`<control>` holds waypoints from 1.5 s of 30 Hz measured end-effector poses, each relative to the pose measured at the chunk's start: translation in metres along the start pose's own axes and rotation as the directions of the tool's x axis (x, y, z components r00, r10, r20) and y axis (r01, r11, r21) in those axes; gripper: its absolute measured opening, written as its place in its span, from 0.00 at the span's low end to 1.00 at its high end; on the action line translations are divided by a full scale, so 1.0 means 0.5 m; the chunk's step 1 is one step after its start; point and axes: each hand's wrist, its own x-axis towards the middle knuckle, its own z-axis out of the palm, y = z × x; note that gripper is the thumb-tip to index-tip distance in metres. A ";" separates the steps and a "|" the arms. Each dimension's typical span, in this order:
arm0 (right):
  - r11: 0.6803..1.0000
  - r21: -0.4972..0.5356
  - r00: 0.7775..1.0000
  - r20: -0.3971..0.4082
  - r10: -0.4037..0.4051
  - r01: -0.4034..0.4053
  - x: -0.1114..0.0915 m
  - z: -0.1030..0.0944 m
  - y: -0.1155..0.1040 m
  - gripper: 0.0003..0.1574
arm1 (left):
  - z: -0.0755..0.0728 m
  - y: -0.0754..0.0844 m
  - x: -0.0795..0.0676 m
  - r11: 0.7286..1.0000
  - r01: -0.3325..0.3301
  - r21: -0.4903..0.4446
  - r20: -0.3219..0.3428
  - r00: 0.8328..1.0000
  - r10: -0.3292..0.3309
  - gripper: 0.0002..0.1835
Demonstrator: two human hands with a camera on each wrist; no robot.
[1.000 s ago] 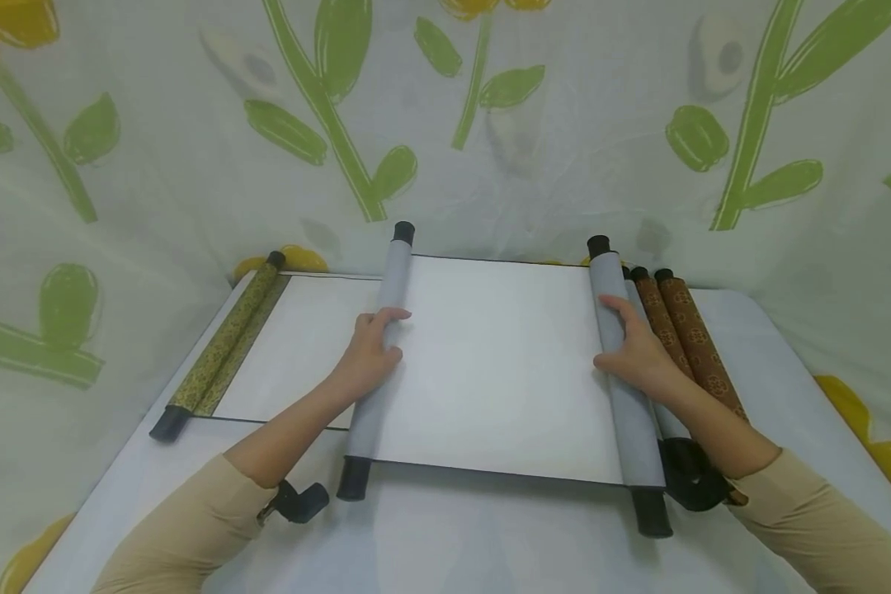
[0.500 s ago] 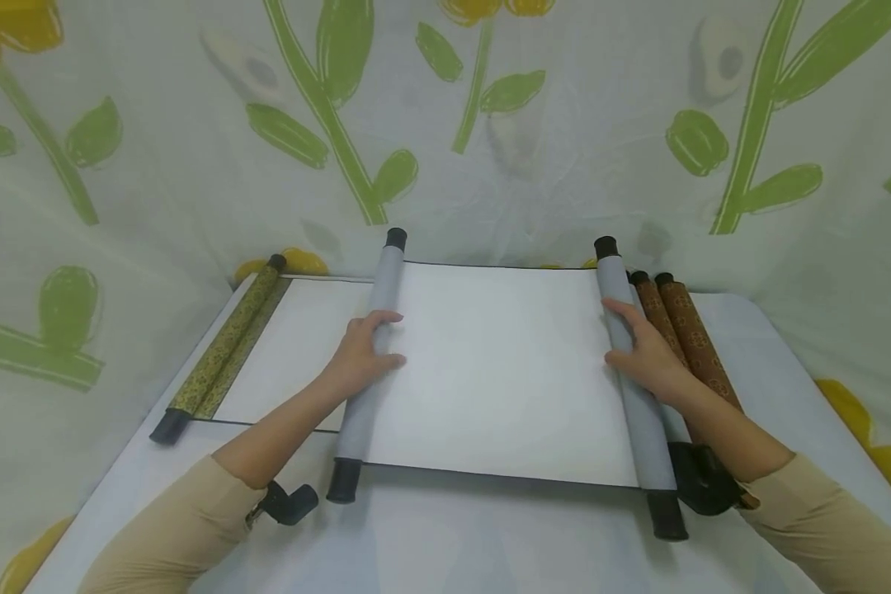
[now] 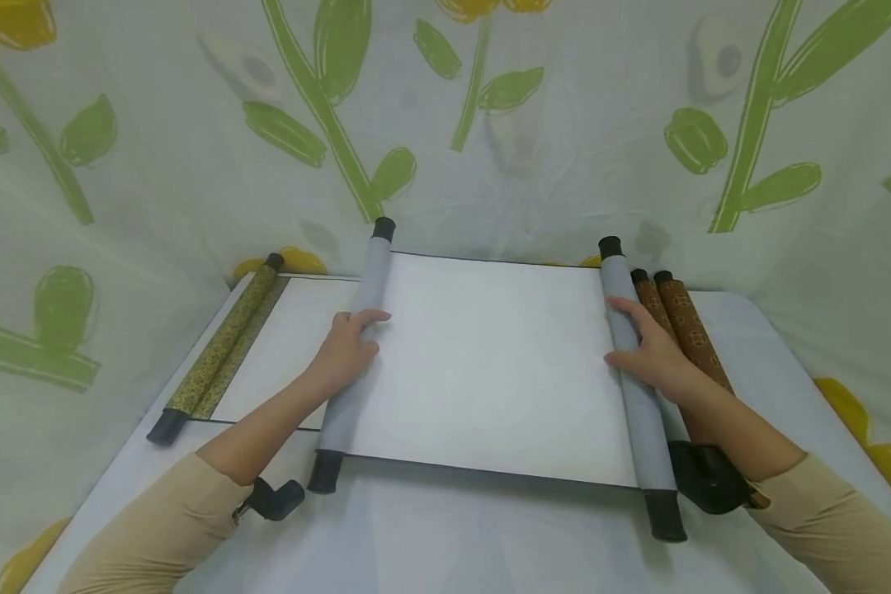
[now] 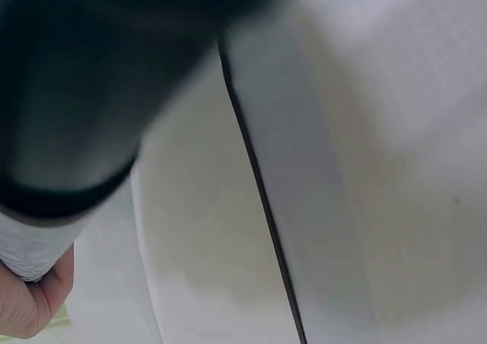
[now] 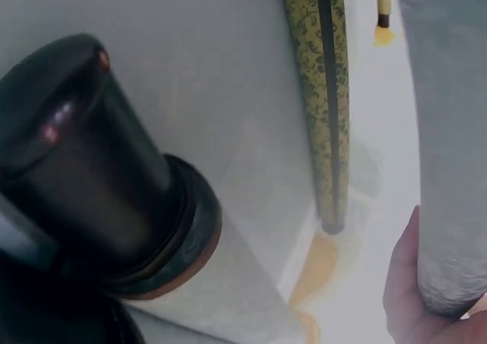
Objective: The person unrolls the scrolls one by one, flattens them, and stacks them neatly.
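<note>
A hanging scroll lies partly unrolled, its white sheet (image 3: 490, 363) stretched between two light-grey rolls with black end knobs. My left hand (image 3: 344, 351) grips the left roll (image 3: 341, 417) around its middle, thumb and fingers on either side. Around the right roll (image 3: 644, 441), my right hand (image 3: 655, 353) is curled in the same manner. In the left wrist view a dark knob (image 4: 68, 108) fills the upper left, and curled fingers (image 4: 30, 302) show below it. The right wrist view has fingers (image 5: 407, 283) against a grey roll (image 5: 453, 154).
At the left lies another open scroll with a yellow-green patterned roll (image 3: 226, 334). Brown patterned rolls (image 3: 692, 330) lie beside my right hand. Black wrist devices (image 3: 275, 499) hang under both forearms. Behind the white table (image 3: 445, 544) hangs a curtain printed with green leaves (image 3: 285, 132).
My left hand and the left roll have moved left, and the right hand with its roll has shifted slightly right. More of the white sheet shows between them.
</note>
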 end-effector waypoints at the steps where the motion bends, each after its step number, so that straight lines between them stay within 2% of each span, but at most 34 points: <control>1: 1.000 0.000 1.000 0.006 -0.005 0.005 0.000 -0.001 0.001 0.53 | -0.002 -0.001 -0.002 1.000 -0.001 0.010 -0.001 1.000 0.001 0.26; 7: 1.000 -0.005 0.999 0.022 -0.023 0.024 -0.003 -0.009 0.007 0.50 | -0.013 -0.010 -0.005 1.000 -0.025 0.018 -0.008 1.000 0.025 0.26; 13: 1.000 -0.003 1.000 -0.006 -0.015 0.015 -0.001 -0.013 0.006 0.63 | -0.023 -0.018 0.002 1.000 -0.011 0.014 -0.040 0.999 0.012 0.31; 16: 1.000 0.007 1.000 -0.007 -0.017 0.017 -0.001 -0.015 0.002 0.64 | -0.028 -0.022 0.004 1.000 -0.015 0.013 -0.052 0.999 0.016 0.31; 22: 1.000 -0.002 1.000 0.001 -0.022 0.022 -0.001 -0.018 -0.002 0.60 | -0.035 -0.027 0.006 0.999 -0.039 0.001 -0.057 0.998 0.039 0.28; 31: 1.000 0.002 0.999 0.033 0.017 -0.017 -0.003 -0.027 0.002 0.51 | -0.048 -0.045 0.002 0.998 -0.048 0.031 -0.091 0.995 0.051 0.29; 34: 1.000 -0.018 1.000 0.020 0.019 -0.019 -0.003 -0.028 0.005 0.52 | -0.049 -0.051 0.002 0.998 -0.048 0.032 -0.084 0.995 0.051 0.29; 40: 0.999 -0.029 1.000 -0.014 0.016 -0.016 -0.007 -0.030 0.011 0.61 | -0.054 -0.062 0.008 1.000 -0.025 0.018 -0.041 0.999 0.026 0.37; 45: 0.999 -0.034 1.000 -0.012 0.022 -0.022 -0.008 -0.031 0.014 0.62 | -0.055 -0.066 0.009 1.000 -0.014 0.021 -0.033 0.999 0.015 0.36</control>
